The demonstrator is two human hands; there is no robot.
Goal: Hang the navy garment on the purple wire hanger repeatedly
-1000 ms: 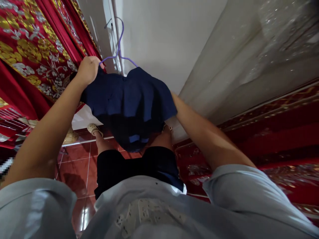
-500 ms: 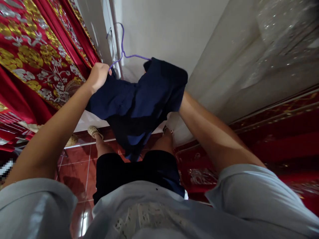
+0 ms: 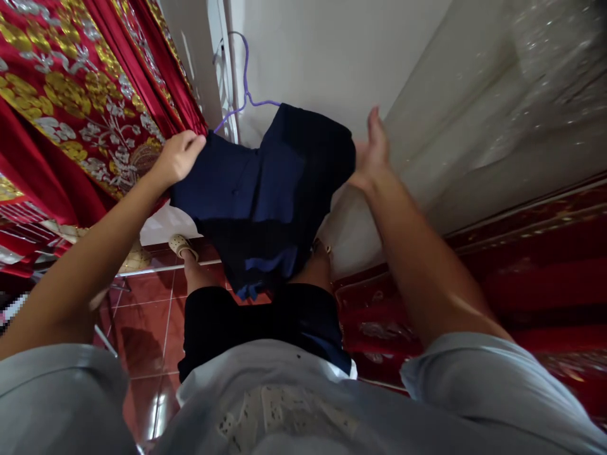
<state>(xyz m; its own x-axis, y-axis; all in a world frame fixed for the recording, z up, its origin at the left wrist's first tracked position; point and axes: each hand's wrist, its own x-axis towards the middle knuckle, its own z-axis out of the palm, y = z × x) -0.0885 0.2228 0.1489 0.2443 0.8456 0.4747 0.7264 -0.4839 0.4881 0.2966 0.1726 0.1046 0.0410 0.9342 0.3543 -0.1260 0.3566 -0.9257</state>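
Note:
A dark blue shirt [image 3: 279, 183] hangs on a purple wire hanger [image 3: 246, 79] in front of me. The hook of the hanger rests by a white metal upright. My left hand [image 3: 180, 155] pinches the shirt at its left shoulder, close to the hanger's arm. On the other side, my right hand [image 3: 374, 155] is at the shirt's right edge, one digit pointing up and apart from the rest. Part of its fingers is hidden by the cloth. The shirt's lower end droops in folds above my legs.
Red curtains [image 3: 61, 95] with gold and silver patterns hang at the left. A pale wall [image 3: 332, 57] rises ahead, and clear plastic sheeting [image 3: 535, 95] covers the right side. Red cloth lies lower right. Beige clogs [image 3: 179, 245] stand on red floor tiles [image 3: 147, 332].
My right hand has come out from behind the shirt to its right edge and spread. The left hand still grips the shoulder. The shirt's lower part has spread out slightly.

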